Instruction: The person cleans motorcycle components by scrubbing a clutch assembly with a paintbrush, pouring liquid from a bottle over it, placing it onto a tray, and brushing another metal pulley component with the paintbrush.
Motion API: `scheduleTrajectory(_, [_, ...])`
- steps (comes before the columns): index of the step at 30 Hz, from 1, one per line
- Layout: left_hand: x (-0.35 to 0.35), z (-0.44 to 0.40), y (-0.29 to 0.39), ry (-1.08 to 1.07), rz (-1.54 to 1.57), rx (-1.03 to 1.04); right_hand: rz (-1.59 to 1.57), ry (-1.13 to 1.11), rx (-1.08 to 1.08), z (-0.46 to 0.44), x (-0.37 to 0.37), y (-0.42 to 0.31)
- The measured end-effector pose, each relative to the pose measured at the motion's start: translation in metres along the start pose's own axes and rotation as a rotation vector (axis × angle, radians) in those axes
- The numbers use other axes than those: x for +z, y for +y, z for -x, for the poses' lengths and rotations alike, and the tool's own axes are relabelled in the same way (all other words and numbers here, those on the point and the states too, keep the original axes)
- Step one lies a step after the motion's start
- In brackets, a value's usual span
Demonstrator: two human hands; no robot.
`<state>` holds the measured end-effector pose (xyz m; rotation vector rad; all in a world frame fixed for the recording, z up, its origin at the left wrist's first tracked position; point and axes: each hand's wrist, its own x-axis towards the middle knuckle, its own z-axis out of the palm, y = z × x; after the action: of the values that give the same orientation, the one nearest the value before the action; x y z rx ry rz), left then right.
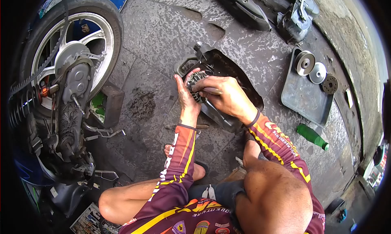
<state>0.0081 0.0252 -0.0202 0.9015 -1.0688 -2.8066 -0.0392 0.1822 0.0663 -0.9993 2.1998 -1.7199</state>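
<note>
My left hand (188, 96) is wrapped round a round, grey metal part with fins along its rim, a finned pulley face (197, 77) by its look. The fingers of my right hand (228, 95) are bent and pressed together against the face of that part. Whether they pinch a small tool is hidden from me. Below both hands, a dark, long cover or pan (240, 71) lies on the floor with its hollow side up.
To the left stand a scooter's rear wheel (115, 38) and its transmission case (73, 112). A grey tray (301, 97) at right bears several round metal parts. A green bottle (311, 136) lies below it. An engine part (297, 20) and a black cover (244, 6) lie at the top.
</note>
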Motion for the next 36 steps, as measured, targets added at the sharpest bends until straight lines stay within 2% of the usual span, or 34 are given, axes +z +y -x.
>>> scheduleTrajectory(1, [0.005, 0.005, 0.003, -0.032, -0.01, -0.049, 0.0, -0.001, 0.012, 0.004, 0.0, 0.002])
scheduleTrajectory(4, [0.006, 0.001, -0.004, 0.06, -0.064, -0.016, 0.046, -0.103, 0.18, -0.001, -0.005, 0.009])
scheduleTrajectory(5, [0.0, -0.003, -0.007, 0.108, -0.091, 0.007, 0.045, -0.099, 0.178, -0.003, -0.006, 0.003])
scheduleTrajectory(7, [0.004, 0.001, -0.001, 0.078, -0.076, -0.034, 0.04, -0.004, 0.083, -0.003, -0.008, -0.006])
scheduleTrajectory(9, [0.006, -0.001, 0.003, 0.048, -0.151, 0.022, 0.004, -0.021, 0.084, -0.001, -0.01, 0.004])
scheduleTrajectory(11, [0.004, -0.003, 0.002, 0.096, -0.216, 0.04, 0.27, -0.049, 0.206, 0.0, -0.012, 0.01])
scheduleTrajectory(13, [0.013, 0.003, 0.006, 0.12, -0.275, 0.109, 0.15, -0.007, 0.231, 0.004, -0.009, 0.007])
scheduleTrajectory(14, [0.022, 0.011, 0.009, 0.133, -0.427, 0.172, 0.056, -0.003, 0.158, 0.005, -0.006, 0.004])
scheduleTrajectory(15, [0.022, 0.01, 0.009, 0.134, -0.422, 0.177, -0.035, -0.001, 0.079, 0.003, -0.005, 0.002])
scheduleTrajectory(17, [0.02, 0.008, 0.009, 0.117, -0.454, 0.201, -0.018, 0.032, 0.046, 0.004, 0.002, 0.016])
scheduleTrajectory(19, [0.015, 0.009, 0.009, 0.103, -0.388, 0.176, 0.19, 0.076, 0.211, 0.004, -0.003, 0.025])
scheduleTrajectory(20, [0.014, 0.005, 0.01, 0.079, -0.323, 0.15, 0.055, 0.096, 0.214, 0.006, -0.005, 0.026])
scheduleTrajectory(21, [0.016, 0.002, 0.011, 0.079, -0.321, 0.152, 0.056, 0.095, 0.212, 0.003, -0.003, 0.02])
scheduleTrajectory(23, [0.023, 0.009, 0.011, 0.055, -0.296, 0.193, -0.299, 0.176, 0.312, 0.004, 0.004, -0.003])
scheduleTrajectory(24, [0.021, 0.007, 0.01, 0.03, -0.18, 0.168, -0.183, 0.179, 0.253, 0.007, 0.012, 0.013])
scheduleTrajectory(25, [0.014, 0.004, 0.009, -0.004, -0.157, 0.202, -0.184, 0.23, 0.373, 0.005, 0.012, 0.018])
scheduleTrajectory(27, [0.007, 0.001, 0.007, -0.025, -0.082, 0.2, -0.061, 0.322, 0.343, 0.001, 0.003, 0.023])
scheduleTrajectory(29, [0.009, 0.001, 0.009, -0.035, -0.072, 0.173, -0.226, 0.407, 0.3, 0.0, 0.002, 0.016])
scheduleTrajectory(31, [0.011, 0.003, 0.007, -0.057, -0.051, 0.146, -0.275, 0.221, 0.339, -0.002, 0.006, 0.017])
scheduleTrajectory(33, [0.005, 0.004, 0.006, -0.055, 0.011, 0.087, 0.028, 0.126, 0.36, -0.009, -0.004, 0.017])
scheduleTrajectory(35, [0.002, 0.001, 0.005, -0.054, -0.008, 0.095, -0.029, 0.151, 0.293, -0.012, -0.012, 0.017])
scheduleTrajectory(36, [0.006, 0.002, 0.007, -0.085, -0.011, 0.079, -0.172, 0.18, 0.236, -0.01, -0.01, 0.011])
